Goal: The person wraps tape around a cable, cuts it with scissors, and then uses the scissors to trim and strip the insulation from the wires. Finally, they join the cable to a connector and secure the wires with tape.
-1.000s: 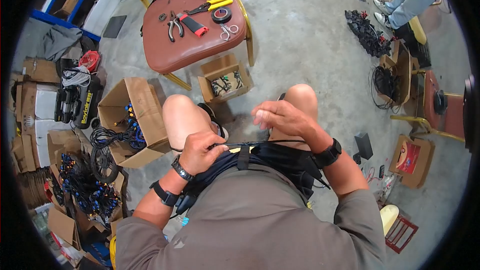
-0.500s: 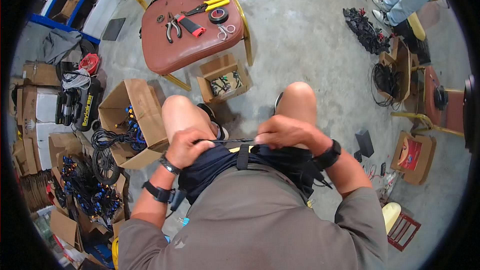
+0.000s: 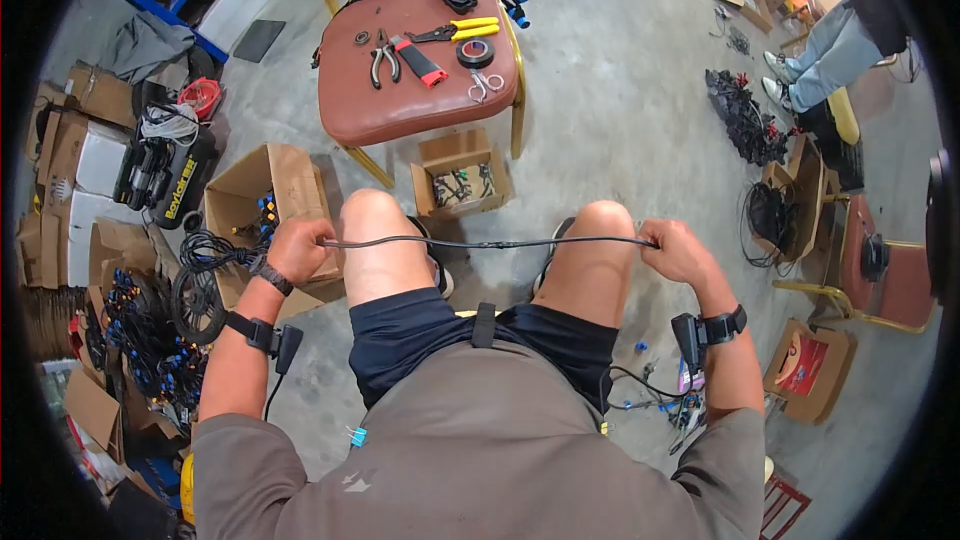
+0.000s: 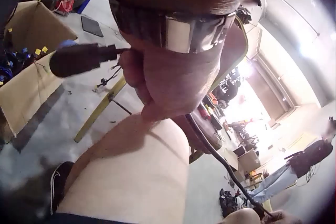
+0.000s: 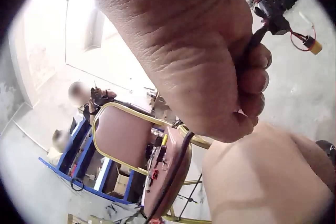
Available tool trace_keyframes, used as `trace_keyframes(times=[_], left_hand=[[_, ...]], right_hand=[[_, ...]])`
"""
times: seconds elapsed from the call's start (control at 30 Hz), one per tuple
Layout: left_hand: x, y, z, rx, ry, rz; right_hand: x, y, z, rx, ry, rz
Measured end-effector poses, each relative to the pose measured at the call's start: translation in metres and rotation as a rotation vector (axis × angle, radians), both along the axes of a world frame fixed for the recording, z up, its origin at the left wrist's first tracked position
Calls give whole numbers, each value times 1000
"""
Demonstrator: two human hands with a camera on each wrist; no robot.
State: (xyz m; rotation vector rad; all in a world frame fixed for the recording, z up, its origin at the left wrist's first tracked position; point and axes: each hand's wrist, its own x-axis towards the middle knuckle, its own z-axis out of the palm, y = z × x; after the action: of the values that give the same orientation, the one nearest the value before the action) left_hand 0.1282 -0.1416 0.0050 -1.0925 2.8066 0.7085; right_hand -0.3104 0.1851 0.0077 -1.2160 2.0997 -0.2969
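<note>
A black cable (image 3: 420, 239) runs sideways over the knees, sagging slightly, with a thicker stretch near its middle. At its left end my left hand (image 3: 300, 252) grips it with curled fingers. In the left wrist view a black plug-like end (image 4: 79, 59) sticks out beside that hand (image 4: 170, 79). My right hand (image 3: 680, 250) pinches the cable's other end. A black piece (image 5: 274, 20) and a yellow connector (image 5: 315, 47) on thin red and dark wires show beyond the right fingers (image 5: 255, 79) in the right wrist view.
Ahead stands a brown chair (image 3: 400, 105) bearing pliers (image 3: 384, 60), yellow-handled strippers (image 3: 470, 30), black tape (image 3: 475, 52) and scissors (image 3: 486, 87). A small carton (image 3: 460, 185) of parts sits below it. Cartons (image 3: 290, 185) and bundled cables (image 3: 150, 340) crowd the left; another person (image 3: 830, 55) stands far right.
The right hand, raised off the cable at first, came down onto it near the left hand. Both hands then moved apart and forward, drawing the cable out across the knees.
</note>
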Motion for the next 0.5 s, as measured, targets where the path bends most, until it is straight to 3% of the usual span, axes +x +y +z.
trace_keyframes(times=[0.13,0.5], left_hand=[[5,1,-6,-204,-148,-38],[19,8,-20,-264,-298,-21]], right_hand=[[2,9,-17,64,316,114],[-17,11,-57,230,468,220]])
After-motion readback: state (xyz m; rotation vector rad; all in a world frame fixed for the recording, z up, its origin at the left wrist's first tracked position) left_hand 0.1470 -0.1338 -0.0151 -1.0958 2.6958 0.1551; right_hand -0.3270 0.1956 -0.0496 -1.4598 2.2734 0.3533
